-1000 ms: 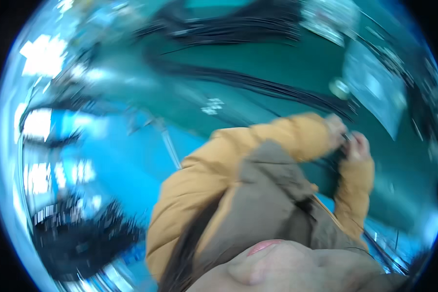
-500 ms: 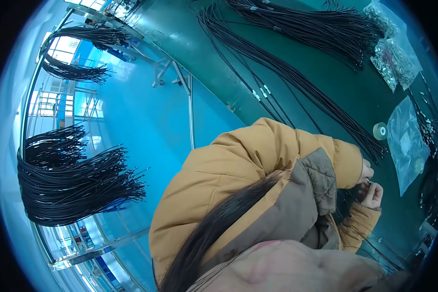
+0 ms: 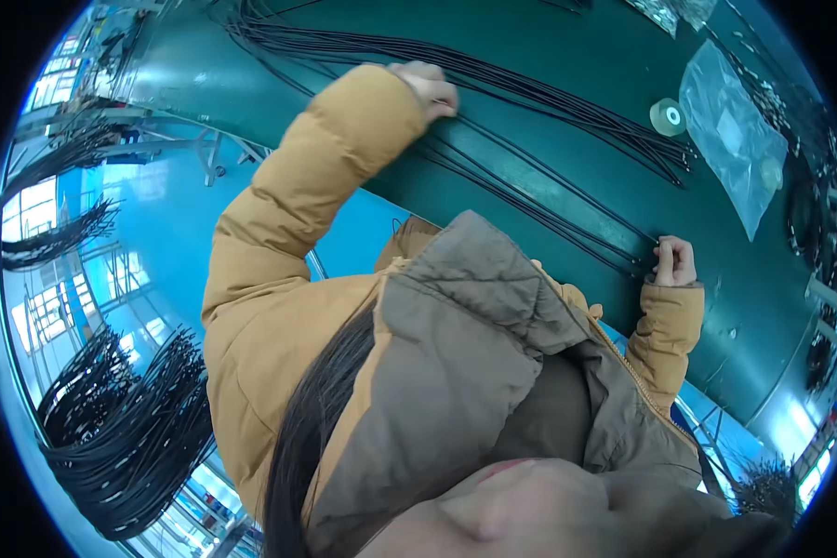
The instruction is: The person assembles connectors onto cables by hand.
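Observation:
A thin black cable (image 3: pixel 558 177) stretches slantwise over the green table between my two hands. My left hand (image 3: pixel 428 88) is closed around its far-left part, arm reaching out, fingers curled. At the right, my right hand (image 3: pixel 674 261) pinches the cable's end between thumb and fingers. Just on the near side of it lie several black cables (image 3: pixel 530 197), their ends close to my right fingertips. Beyond both hands runs a larger bundle of black cables (image 3: pixel 567 107), its loose ends pointing right.
A tape roll (image 3: pixel 667 117) and a clear plastic bag (image 3: pixel 730 139) lie on the green table (image 3: pixel 716 307) at the right. More bagged small parts (image 3: pixel 670 11) are at the far edge. Thick bunches of black cables (image 3: pixel 139 456) hang from a rack at the left.
My hands were close together at the right. The left has swung far left along the cable, while the right now pinches its end. The view has shifted too.

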`<control>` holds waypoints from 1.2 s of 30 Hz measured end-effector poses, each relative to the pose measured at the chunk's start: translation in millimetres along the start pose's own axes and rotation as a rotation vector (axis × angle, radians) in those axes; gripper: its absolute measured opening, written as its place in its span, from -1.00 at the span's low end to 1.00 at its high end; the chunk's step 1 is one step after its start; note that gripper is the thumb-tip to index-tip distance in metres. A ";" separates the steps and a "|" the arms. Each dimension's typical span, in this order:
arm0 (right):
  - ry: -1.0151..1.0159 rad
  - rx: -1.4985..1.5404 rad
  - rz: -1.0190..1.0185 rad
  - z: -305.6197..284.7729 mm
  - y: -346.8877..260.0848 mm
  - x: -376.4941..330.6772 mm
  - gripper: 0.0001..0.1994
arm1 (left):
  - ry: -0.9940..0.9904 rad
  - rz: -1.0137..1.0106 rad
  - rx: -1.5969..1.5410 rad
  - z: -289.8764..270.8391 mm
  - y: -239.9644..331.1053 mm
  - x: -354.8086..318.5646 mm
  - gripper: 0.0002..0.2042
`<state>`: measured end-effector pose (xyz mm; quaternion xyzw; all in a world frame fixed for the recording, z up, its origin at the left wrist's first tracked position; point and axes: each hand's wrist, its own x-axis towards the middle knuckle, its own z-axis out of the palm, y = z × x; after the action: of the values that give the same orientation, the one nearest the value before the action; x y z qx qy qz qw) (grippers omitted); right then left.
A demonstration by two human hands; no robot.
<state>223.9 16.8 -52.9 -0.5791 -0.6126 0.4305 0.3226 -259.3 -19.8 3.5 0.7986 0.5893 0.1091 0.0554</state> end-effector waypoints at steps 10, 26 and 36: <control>-0.017 -0.198 -0.221 -1.9 3.6 -2.9 -0.94 | -0.043 -0.040 -0.050 18.4 -72.1 -33.7 -0.90; -0.041 -0.316 -0.318 -23.4 -88.0 139.9 -0.87 | -0.013 -0.116 0.006 -14.3 -5.9 -30.6 -0.85; -0.100 -0.752 -0.521 70.4 -168.4 318.3 -0.84 | 0.024 -0.030 0.126 0.5 37.7 9.0 -0.83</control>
<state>49.7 327.1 36.3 -0.4612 -0.8662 0.1100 0.1575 -221.6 -22.5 12.2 0.7903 0.6074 0.0805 -0.0005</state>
